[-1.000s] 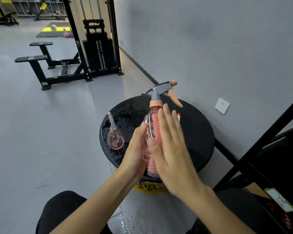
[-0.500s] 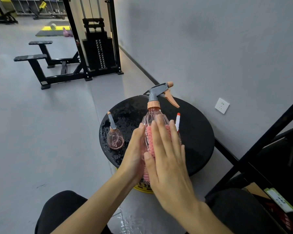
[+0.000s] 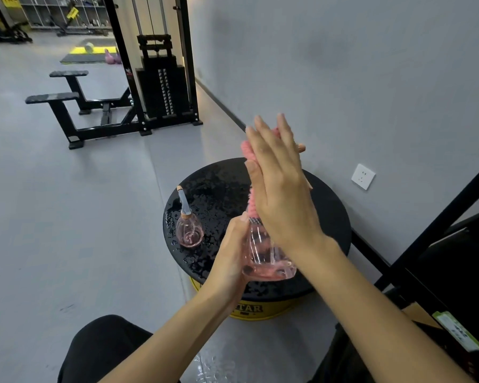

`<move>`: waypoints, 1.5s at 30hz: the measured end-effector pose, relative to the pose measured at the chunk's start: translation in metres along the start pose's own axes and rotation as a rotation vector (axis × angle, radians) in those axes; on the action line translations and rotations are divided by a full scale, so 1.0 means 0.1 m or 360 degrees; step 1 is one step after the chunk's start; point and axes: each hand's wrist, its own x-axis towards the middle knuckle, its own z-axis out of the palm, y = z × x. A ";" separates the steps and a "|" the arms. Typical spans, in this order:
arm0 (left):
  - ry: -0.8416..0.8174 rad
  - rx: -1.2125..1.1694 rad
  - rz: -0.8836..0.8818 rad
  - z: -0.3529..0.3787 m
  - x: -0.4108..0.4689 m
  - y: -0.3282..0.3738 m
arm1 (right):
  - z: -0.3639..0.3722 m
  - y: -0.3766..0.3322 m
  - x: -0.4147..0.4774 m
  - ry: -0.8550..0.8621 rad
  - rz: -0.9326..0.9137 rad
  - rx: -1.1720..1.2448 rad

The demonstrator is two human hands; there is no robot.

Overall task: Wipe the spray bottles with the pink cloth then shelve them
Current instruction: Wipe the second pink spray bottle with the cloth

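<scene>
Two spray bottles are in view, with one cloth and two hands. The large clear pink plastic spray bottle (image 3: 266, 255) is held upright over the near side of the round black table (image 3: 329, 217), with a little pink liquid in its base. The left hand (image 3: 230, 261) grips its lower body from the left. The fluffy pink cloth (image 3: 249, 152) lies against the bottle's neck and sprayer head, above that grip. The right hand (image 3: 280, 186) presses it there with flat, straight fingers, and only the orange nozzle tip (image 3: 301, 147) shows past them. The small round pink spray bottle (image 3: 189, 232) stands alone on the table's left part, apart from both hands. The tabletop is beaded with water. The table's yellow base (image 3: 277, 309) bears black letters, of which "TAR" can be read. Right of the table, one white socket (image 3: 363, 176) sits on the grey wall. Behind the table stands a black weight-stack machine (image 3: 163, 89). A black rack (image 3: 454, 272) rises at the table's right, carrying a green label (image 3: 458, 334) too blurred to read.
</scene>
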 end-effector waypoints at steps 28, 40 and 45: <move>-0.0158 0.0051 0.0021 -0.03 -0.12 -0.05 | -0.32 0.14 0.14 -0.0895 0.0056 -0.0728; -0.0270 0.0006 -0.0014 -0.09 -0.14 -0.09 | -0.32 0.13 -0.02 -0.0957 0.0005 -0.0563; -0.0248 -0.0037 -0.0031 -0.06 -0.13 -0.09 | -0.34 0.16 0.14 -0.0926 0.0102 -0.0664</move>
